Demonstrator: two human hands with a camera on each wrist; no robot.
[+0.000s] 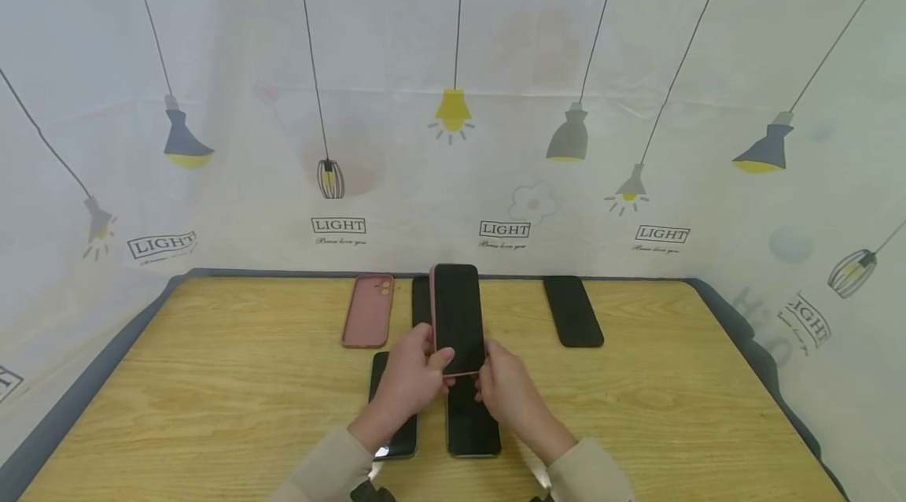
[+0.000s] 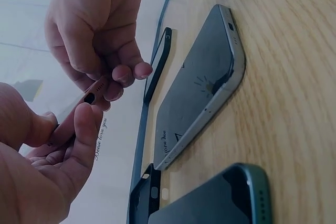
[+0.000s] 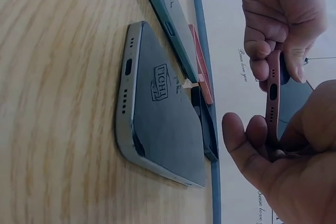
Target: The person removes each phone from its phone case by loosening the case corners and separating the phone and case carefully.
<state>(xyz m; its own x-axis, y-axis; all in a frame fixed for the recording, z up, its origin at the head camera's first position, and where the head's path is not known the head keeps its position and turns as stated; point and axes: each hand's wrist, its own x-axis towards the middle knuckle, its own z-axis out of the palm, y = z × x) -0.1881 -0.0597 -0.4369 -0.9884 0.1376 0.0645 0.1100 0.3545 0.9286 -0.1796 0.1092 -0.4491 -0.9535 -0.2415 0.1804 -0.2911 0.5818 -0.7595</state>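
Observation:
Above the table, both hands grip a black-screened phone in a pink case [image 1: 458,313]. The left hand [image 1: 410,376] holds its lower left side, thumb over the screen's lower corner. At the lower right edge, the right hand [image 1: 511,392] pinches the case. The case's bottom edge [image 3: 272,93] with its port opening shows between the hands in the right wrist view. Below the hands lie a silver-edged phone [image 1: 473,427] and a green-edged phone [image 1: 402,435], both screen up. Behind the held phone, a black case [image 1: 421,301] is partly hidden.
An empty pink case [image 1: 367,311] lies at the table's back, left of the hands. A black phone or case [image 1: 574,311] lies at the back right. The wooden table [image 1: 212,376] meets a patterned curtain [image 1: 396,132] at its far edge.

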